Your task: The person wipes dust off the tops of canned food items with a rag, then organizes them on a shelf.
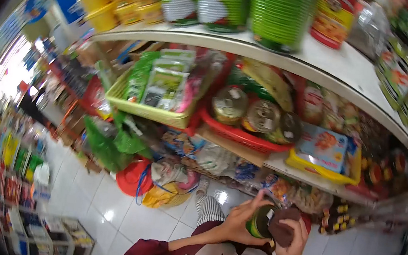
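My left hand [237,224] is wrapped around the side of a green tin can [254,225], which has a dark top with a small white sticker. In my right hand [296,243] is a bunched brown cloth [280,228], pressed close against the can and covering part of its edge. Both hands are low in front of my body, below the shelf. Above them, a red basket [248,137] on the middle shelf holds several similar cans with white stickers on their lids.
A yellow-green basket [150,113] of green packets stands left of the red one; a yellow tray [322,172] with a blue pack is at right. Tall green cans [279,15] line the upper shelf [254,43]. A red-lidded tub [134,176] and bags crowd the tiled floor.
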Demonstrator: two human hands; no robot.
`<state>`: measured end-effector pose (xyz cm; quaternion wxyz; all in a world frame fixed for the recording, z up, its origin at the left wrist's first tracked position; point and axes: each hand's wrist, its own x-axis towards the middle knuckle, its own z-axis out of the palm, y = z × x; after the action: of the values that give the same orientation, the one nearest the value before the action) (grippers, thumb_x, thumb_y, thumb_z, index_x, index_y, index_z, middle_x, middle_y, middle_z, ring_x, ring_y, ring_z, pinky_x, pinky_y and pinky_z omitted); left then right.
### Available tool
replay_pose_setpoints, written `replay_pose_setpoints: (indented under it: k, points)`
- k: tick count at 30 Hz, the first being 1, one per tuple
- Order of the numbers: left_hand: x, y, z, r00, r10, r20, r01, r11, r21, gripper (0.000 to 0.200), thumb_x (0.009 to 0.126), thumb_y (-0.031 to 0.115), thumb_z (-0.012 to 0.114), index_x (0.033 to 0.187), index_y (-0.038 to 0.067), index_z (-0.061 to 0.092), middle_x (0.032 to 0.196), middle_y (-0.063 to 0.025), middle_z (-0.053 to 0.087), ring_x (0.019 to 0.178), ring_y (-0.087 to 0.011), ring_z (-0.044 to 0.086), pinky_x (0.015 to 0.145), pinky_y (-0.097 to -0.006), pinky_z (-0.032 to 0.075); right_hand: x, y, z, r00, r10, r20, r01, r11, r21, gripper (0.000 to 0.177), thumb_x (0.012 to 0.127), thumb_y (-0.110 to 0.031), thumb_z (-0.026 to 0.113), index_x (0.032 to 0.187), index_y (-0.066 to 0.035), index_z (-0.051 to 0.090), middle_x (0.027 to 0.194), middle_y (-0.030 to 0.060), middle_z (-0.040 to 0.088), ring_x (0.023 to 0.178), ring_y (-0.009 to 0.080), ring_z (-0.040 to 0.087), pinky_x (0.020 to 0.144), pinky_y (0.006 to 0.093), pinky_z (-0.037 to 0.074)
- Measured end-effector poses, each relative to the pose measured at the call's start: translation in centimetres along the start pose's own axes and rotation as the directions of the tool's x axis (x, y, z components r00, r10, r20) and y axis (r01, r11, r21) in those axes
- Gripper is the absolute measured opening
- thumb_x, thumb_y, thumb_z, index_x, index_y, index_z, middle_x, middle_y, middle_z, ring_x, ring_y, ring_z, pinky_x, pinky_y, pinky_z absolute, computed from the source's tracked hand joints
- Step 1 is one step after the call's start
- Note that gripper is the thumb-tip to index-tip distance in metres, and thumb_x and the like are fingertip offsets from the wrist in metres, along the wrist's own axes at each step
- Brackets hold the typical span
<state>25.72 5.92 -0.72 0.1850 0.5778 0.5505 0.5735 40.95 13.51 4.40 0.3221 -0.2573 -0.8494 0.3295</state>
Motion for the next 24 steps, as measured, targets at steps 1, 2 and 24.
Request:
replay_pose_setpoints:
  k: [1, 2, 24]
  points:
    - [0.3, 0.2, 0.0, 0.999, 0.018, 0.031, -0.019, 0.999, 0.026, 0.121, 0.056, 0.025, 0.08, 0.137, 0.006, -0.007, 0.11, -0.0185, 0.054, 0.093, -0.0286, 0.059, 0.08, -0.0331, 0.046, -0.6, 0.7, 0.3, 0.997, 0.066, -0.041, -0.065, 0.998, 0.023, 0.029, 0.059, 0.002, 0.06, 0.087, -0.003, 0.055, 0.081, 0.0168, 0.052, 0.077, 0.0352, 0.054, 0.072, 0.0374, 0.043]
    - [0.4, 0.1, 0.3, 0.999, 0.031, 0.015, -0.031, 1.0, 0.0, 0.12, 0.056, 0.023, 0.08, 0.138, 0.007, -0.007, 0.11, -0.0196, 0.054, 0.093, -0.0284, 0.058, 0.08, -0.0334, 0.046, -1.5, 1.6, 0.9, 0.972, 0.222, -0.075, -0.201, 0.953, 0.225, 0.031, 0.063, 0.003, 0.058, 0.093, -0.002, 0.052, 0.088, 0.0141, 0.052, 0.085, 0.0296, 0.054, 0.078, 0.0362, 0.042]
    - [4.0, 1.2, 1.5, 0.971, 0.213, 0.11, -0.181, 0.952, -0.247, 0.111, 0.052, 0.013, 0.082, 0.136, 0.007, 0.009, 0.12, -0.022, 0.046, 0.106, -0.029, 0.052, 0.089, -0.04, 0.042, -3.9, 3.6, 0.9, 0.94, 0.29, 0.179, -0.341, 0.825, 0.45, 0.085, 0.063, -0.01, 0.075, 0.13, -0.002, 0.023, 0.127, 0.0151, 0.037, 0.121, 0.0216, 0.034, 0.1, 0.0347, 0.029]
